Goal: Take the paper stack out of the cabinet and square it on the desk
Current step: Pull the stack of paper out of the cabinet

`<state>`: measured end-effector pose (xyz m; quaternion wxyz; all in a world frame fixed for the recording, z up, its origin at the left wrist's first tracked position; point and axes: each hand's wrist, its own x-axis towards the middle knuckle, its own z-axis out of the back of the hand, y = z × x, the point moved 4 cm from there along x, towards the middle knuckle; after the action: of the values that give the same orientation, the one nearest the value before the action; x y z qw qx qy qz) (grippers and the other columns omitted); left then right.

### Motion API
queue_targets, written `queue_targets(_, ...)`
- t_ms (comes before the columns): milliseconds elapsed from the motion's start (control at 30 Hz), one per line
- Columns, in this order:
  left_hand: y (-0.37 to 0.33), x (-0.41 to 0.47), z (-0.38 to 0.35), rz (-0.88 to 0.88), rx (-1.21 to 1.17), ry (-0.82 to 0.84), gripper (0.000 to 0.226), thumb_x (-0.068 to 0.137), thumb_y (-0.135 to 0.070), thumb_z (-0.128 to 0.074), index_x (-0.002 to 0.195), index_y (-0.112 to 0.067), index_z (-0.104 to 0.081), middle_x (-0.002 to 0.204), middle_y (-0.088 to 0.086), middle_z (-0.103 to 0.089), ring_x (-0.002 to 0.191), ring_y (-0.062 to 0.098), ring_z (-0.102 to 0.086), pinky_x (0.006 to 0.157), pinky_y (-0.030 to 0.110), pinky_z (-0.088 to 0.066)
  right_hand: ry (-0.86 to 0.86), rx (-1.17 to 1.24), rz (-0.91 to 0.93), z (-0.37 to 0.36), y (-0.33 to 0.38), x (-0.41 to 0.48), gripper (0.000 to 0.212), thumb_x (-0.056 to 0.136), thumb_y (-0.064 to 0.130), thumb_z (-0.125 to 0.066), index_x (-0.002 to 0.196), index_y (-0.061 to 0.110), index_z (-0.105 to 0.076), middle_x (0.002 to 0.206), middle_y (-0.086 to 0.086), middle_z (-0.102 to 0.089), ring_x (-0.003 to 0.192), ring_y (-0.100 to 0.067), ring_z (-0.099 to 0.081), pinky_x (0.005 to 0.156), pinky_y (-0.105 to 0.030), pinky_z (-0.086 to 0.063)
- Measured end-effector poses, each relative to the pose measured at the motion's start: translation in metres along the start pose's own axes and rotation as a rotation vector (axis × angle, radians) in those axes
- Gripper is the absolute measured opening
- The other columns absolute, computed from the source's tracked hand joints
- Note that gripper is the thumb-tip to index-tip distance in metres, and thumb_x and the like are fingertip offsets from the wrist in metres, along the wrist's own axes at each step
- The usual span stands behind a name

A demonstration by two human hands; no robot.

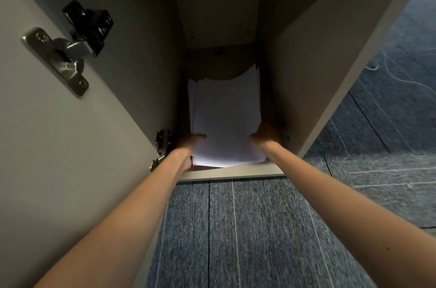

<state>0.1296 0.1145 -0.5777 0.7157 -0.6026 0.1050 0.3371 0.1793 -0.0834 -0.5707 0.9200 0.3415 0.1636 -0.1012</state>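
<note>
A white paper stack [226,113] lies on the floor of a narrow grey cabinet [306,56], its sheets slightly fanned and its far end curling up against the back panel. My left hand [188,146] grips the stack's near left corner, thumb on top. My right hand [265,136] holds the near right edge, thumb on top as well. The stack's front edge is lifted a little off the cabinet's bottom lip [231,173]. The desk is not in view.
The open cabinet door [70,134] stands at the left with two metal hinges [70,51]. Blue carpet [247,228] covers the floor in front. Thin white cables [401,80] trail over the carpet at the right. The cabinet walls sit close on both sides of the stack.
</note>
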Motion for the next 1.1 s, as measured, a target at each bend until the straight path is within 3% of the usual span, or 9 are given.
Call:
queue_targets(167, 0.006, -0.02, -0.002, 0.139, -0.313, 0.176, 0.023, 0.096, -0.028, -0.051, 0.098, -0.01, -0.065, 0.074, 0.002, -0.071, 0.059, 0.017, -0.067, 0.051, 0.024, -0.054, 0.055, 0.294, -0.054, 0.004, -0.002, -0.005, 0.047, 0.088, 0.006, -0.053, 0.135, 0.004, -0.047, 0.131, -0.017, -0.056, 0.116, -0.033, -0.055, 0.084, -0.033, -0.047)
queue_targets(267, 0.008, -0.023, 0.003, 0.119, -0.3, 0.213, 0.037, 0.1, -0.021, -0.045, 0.132, -0.004, -0.053, 0.114, 0.012, -0.067, 0.074, 0.019, -0.067, 0.061, 0.024, -0.057, 0.077, 0.431, -0.075, 0.013, -0.003, -0.01, 0.038, 0.085, 0.003, -0.051, 0.123, 0.005, -0.053, 0.114, -0.011, -0.058, 0.085, -0.023, -0.057, 0.066, -0.029, -0.044)
queue_targets(367, 0.015, -0.026, 0.006, 0.063, -0.217, 0.202, 0.041, 0.1, -0.012, -0.044, 0.14, -0.002, -0.042, 0.136, 0.009, -0.052, 0.108, 0.018, -0.051, 0.091, 0.028, -0.041, 0.194, 0.557, -0.2, 0.015, -0.011, -0.014, 0.008, 0.085, 0.01, -0.054, 0.077, 0.012, -0.052, 0.072, -0.004, -0.045, 0.054, -0.015, -0.036, 0.049, -0.026, -0.032)
queue_targets(500, 0.029, -0.033, 0.002, 0.118, -0.162, 0.218, 0.04, 0.097, 0.005, -0.034, 0.137, 0.005, -0.041, 0.125, 0.016, -0.054, 0.094, 0.029, -0.059, 0.093, 0.037, -0.042, 0.372, 0.565, -0.277, 0.009, -0.01, -0.022, 0.019, 0.096, 0.021, -0.049, 0.106, 0.009, -0.06, 0.095, -0.008, -0.071, 0.078, -0.02, -0.066, 0.064, -0.024, -0.055)
queue_targets(567, 0.032, -0.035, 0.001, 0.13, -0.145, 0.227, 0.042, 0.094, 0.008, -0.035, 0.136, 0.006, -0.042, 0.123, 0.015, -0.057, 0.095, 0.03, -0.06, 0.089, 0.04, -0.046, 0.347, 0.41, -0.245, 0.005, -0.013, -0.02, 0.039, 0.101, 0.022, -0.04, 0.135, 0.005, -0.047, 0.138, -0.011, -0.053, 0.12, -0.024, -0.054, 0.094, -0.03, -0.046)
queue_targets(633, 0.03, -0.036, 0.001, 0.124, -0.126, 0.254, 0.043, 0.091, 0.004, -0.043, 0.134, 0.002, -0.047, 0.127, 0.015, -0.06, 0.099, 0.028, -0.062, 0.082, 0.04, -0.051, 0.308, 0.36, -0.205, 0.004, -0.012, -0.022, 0.045, 0.101, 0.022, -0.038, 0.143, 0.005, -0.039, 0.149, -0.01, -0.041, 0.136, -0.027, -0.041, 0.102, -0.034, -0.037)
queue_targets(767, 0.014, -0.04, -0.001, 0.088, -0.204, 0.299, 0.028, 0.094, -0.013, -0.051, 0.119, -0.005, -0.058, 0.102, 0.013, -0.068, 0.086, 0.026, -0.065, 0.072, 0.037, -0.055, 0.236, 0.447, -0.17, 0.012, -0.011, -0.031, 0.045, 0.099, 0.017, -0.042, 0.14, -0.001, -0.04, 0.148, -0.02, -0.041, 0.137, -0.034, -0.039, 0.106, -0.037, -0.038)
queue_targets(1000, 0.004, -0.095, 0.008, 0.164, -0.236, 0.206, 0.044, 0.098, -0.015, -0.048, 0.141, -0.006, -0.042, 0.134, 0.012, -0.059, 0.116, 0.03, -0.061, 0.095, 0.043, -0.05, 0.177, 0.459, -0.136, 0.055, 0.003, -0.1, 0.035, 0.098, 0.012, -0.044, 0.132, 0.004, -0.048, 0.114, -0.008, -0.062, 0.087, -0.024, -0.063, 0.077, -0.037, -0.056)
queue_targets(1100, -0.015, -0.146, 0.018, 0.223, -0.259, 0.203, 0.045, 0.1, -0.016, -0.046, 0.144, -0.013, -0.038, 0.138, 0.01, -0.056, 0.121, 0.031, -0.059, 0.095, 0.044, -0.05, 0.296, 0.392, -0.092, 0.092, 0.023, -0.143, 0.038, 0.099, 0.01, -0.041, 0.136, 0.01, -0.046, 0.127, -0.013, -0.061, 0.109, -0.032, -0.062, 0.096, -0.047, -0.053)
